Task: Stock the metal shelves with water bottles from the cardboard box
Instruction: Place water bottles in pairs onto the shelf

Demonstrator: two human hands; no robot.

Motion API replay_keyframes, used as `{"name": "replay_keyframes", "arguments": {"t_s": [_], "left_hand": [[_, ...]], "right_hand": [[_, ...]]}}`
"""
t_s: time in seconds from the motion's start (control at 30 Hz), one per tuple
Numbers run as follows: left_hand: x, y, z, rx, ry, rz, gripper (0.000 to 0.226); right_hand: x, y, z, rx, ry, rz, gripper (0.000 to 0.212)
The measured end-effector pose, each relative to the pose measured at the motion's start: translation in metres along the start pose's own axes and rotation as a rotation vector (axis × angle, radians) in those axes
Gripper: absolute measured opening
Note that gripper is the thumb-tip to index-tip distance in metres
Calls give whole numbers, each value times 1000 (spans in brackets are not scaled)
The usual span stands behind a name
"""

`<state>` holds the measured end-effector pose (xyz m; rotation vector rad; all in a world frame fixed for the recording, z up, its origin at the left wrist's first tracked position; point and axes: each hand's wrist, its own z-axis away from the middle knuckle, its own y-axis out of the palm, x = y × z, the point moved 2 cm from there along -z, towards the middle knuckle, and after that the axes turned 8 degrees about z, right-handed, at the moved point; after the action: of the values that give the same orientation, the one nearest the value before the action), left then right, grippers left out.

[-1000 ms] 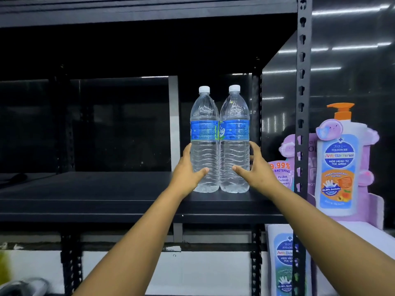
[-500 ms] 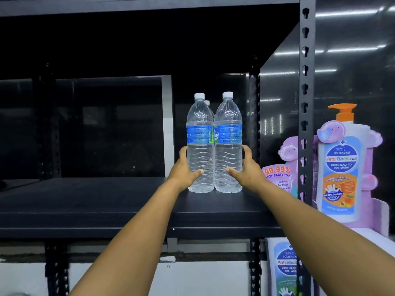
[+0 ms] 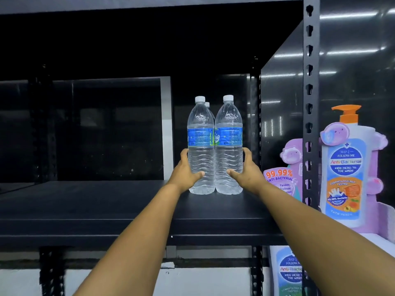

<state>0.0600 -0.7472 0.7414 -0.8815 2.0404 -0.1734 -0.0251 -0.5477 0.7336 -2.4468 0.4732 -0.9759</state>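
Note:
Two clear water bottles with blue labels and white caps stand upright side by side on the black metal shelf (image 3: 106, 210), toward its right end. My left hand (image 3: 184, 173) wraps the lower part of the left bottle (image 3: 201, 133). My right hand (image 3: 246, 170) wraps the lower part of the right bottle (image 3: 229, 129). The cap of a third bottle (image 3: 207, 104) peeks out behind the left one; the rest of it is hidden. The cardboard box is out of view.
A perforated black upright (image 3: 309, 103) bounds the shelf on the right. Beyond it stands a purple display with a large pump-bottle cutout (image 3: 344, 167). Another shelf board (image 3: 149, 3) runs overhead. The shelf's left part is bare, with a dark glossy panel behind.
Both hands have pushed the two bottles deeper onto the shelf, away from its front edge. A third bottle's cap has come into sight behind them.

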Motion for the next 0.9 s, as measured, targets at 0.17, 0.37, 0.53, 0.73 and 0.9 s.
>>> {"name": "replay_keyframes", "arguments": {"t_s": [0.17, 0.37, 0.53, 0.73, 0.9], "left_hand": [[-1, -1, 0, 5, -1, 0, 82], [-2, -4, -3, -5, -1, 36, 77], [-14, -1, -16, -171, 94, 83, 78], [-10, 16, -19, -271, 112, 94, 98], [-5, 20, -21, -280, 104, 124, 101]], "right_hand": [[1, -2, 1, 25, 12, -18, 87], [4, -7, 2, -7, 52, -71, 88], [26, -1, -12, -198, 32, 3, 103], [31, 14, -18, -325, 76, 157, 112], [23, 14, -23, -344, 61, 73, 100]]}}
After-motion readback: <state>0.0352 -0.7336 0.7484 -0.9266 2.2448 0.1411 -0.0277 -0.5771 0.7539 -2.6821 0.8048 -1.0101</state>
